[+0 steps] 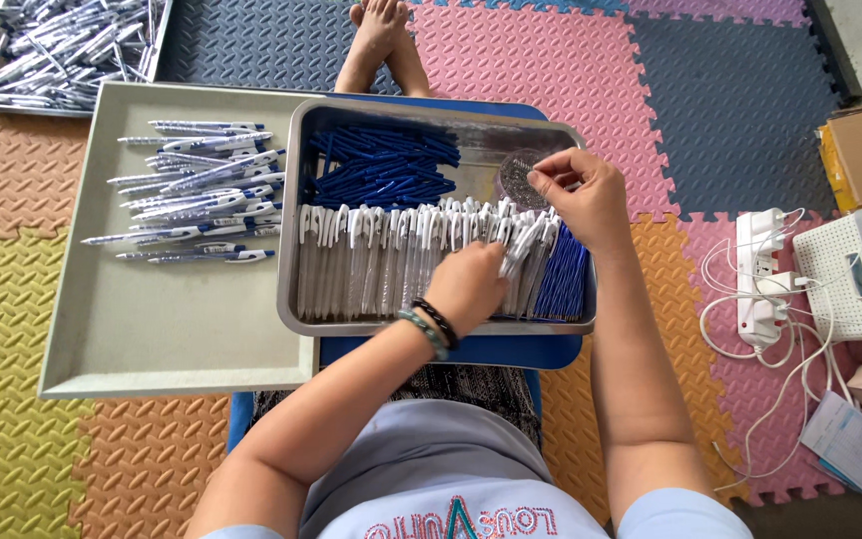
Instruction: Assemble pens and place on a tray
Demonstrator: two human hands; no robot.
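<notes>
— Head view first: what is being held by the left hand [466,284]?

— A white pen barrel [513,252] is being pinched at the fingertips, which are being closed around it. It is being kept tilted, just above the row of white barrels [391,262] that is lying directly under the knuckles, inside the metal tray [291,240].

— And the right hand [583,192]?

— Its thumb and forefinger are being pressed together on something very small; what exactly is being gripped cannot be told. Just beside those fingertips, toward the tray's far corner, a small round clear dish [517,178] is being rested on the tray floor.

— What else is being kept near the two grips?

— Below the right wrist, a bundle of thin blue refills [563,279] is being leaned against the white row. Beyond the left hand's pinch, further up the tray, a heap of dark blue pen parts [383,165] is being stored. Well away to the outside of the left forearm, finished white-and-blue pens [202,190] are being laid on a grey plastic tray [152,339].

— And beyond the right arm?

— A white power strip [760,274] with cables is being left on the foam floor mats [12,399], well apart from the grip.
</notes>
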